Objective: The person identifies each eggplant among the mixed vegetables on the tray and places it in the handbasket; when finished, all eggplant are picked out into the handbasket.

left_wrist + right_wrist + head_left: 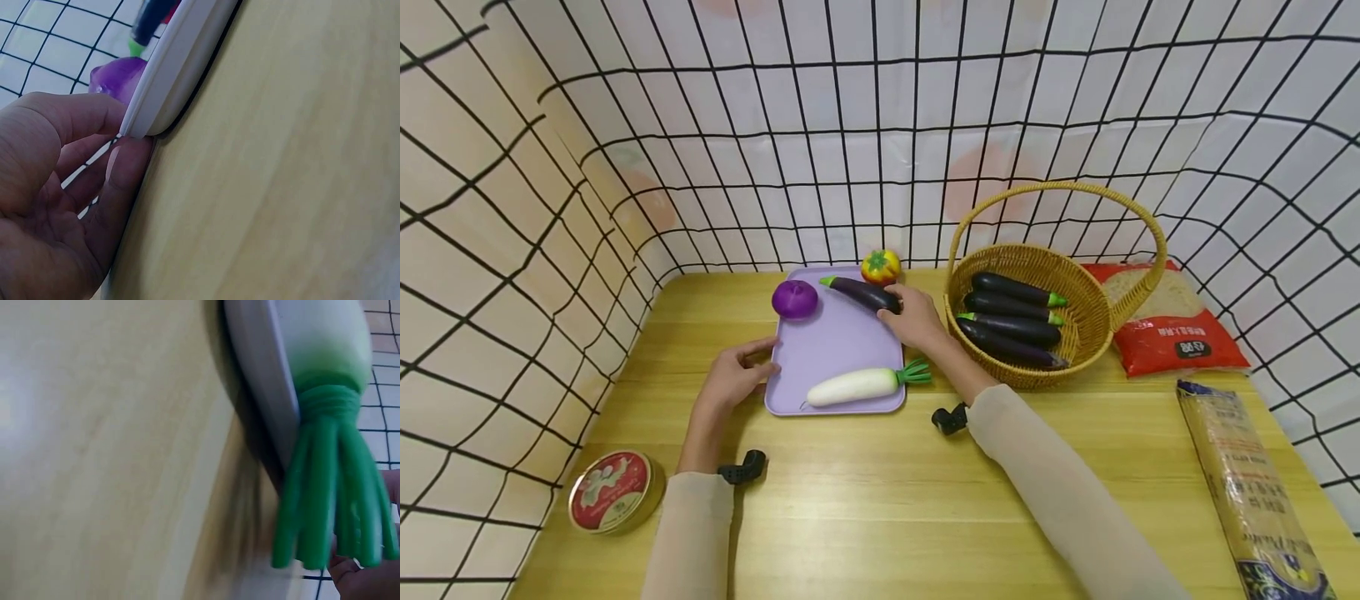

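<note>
In the head view, my right hand (914, 317) grips the thick end of a dark eggplant (861, 293), its green tip pointing left over the lilac tray (842, 343). My left hand (733, 372) touches the tray's left rim with thumb and index fingertips spread apart along it. A purple onion (795, 299) sits at the tray's upper left. Across its near side lies a white radish (853, 387), whose green leaves (325, 481) largely block the right wrist view. A red-yellow tomato-like vegetable (881, 267) rests at the far right corner.
A wicker basket (1078, 367) with a tall handle holds several eggplants right of the tray. Behind it lies a red bag (1165, 350); a long clear packet (1255, 483) is at the right. A round tin (613, 492) stands front left. Black wire grid (913, 125) encloses the table.
</note>
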Demonstrator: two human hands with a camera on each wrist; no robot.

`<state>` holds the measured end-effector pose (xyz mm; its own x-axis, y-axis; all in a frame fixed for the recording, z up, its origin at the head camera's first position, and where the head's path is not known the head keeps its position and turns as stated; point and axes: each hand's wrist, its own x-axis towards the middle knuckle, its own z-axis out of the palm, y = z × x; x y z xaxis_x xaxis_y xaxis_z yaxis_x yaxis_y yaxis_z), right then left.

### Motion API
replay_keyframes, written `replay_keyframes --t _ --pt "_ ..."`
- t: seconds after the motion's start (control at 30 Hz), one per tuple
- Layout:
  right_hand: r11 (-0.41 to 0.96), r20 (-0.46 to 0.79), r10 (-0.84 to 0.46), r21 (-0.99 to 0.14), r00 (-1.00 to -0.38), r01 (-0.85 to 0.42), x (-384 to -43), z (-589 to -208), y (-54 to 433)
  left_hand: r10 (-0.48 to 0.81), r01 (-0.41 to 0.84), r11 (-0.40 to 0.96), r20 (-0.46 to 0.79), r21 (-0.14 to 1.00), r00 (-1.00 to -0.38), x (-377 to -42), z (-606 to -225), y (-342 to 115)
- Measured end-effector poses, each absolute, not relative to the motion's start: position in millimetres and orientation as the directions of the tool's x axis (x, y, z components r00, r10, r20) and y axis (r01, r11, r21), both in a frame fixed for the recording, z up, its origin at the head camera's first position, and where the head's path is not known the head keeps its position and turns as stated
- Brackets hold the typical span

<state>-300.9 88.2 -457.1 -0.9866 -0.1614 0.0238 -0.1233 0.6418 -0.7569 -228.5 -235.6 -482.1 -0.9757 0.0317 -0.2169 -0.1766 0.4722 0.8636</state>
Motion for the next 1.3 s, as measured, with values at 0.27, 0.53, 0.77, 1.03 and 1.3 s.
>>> replay_keyframes --t 0.27,0.53,0.77,1.03,1.3 --pt "0.62 0.041 -0.187 -0.77 -0.982 -0.15 -281 -439 96 0.025 -0.188 0.477 -0.227 0.859 -0.974 -228 -481 -239" --pt "0.592 0.129 -0.238 -0.766 -0.963 -0.25 -253 -422 126 0.024 -0.192 0.485 -0.233 0.853 -0.972 -226 -482 -237" --pt "0.582 0.165 -0.252 -0.761 -0.954 -0.286 -229 -410 170 0.024 -0.187 0.476 -0.226 0.859 -0.974 -226 -480 -235" --pt "0.641 0.146 -0.192 -0.73 -0.97 -0.237 -210 -408 227 0.02 -0.198 0.479 -0.236 0.855 -0.971 -226 -479 -234" --pt "0.698 0.134 -0.13 -0.691 -0.982 -0.187 -205 -403 277 0.018 -0.2 0.485 -0.238 0.852 -0.971 -227 -480 -234"
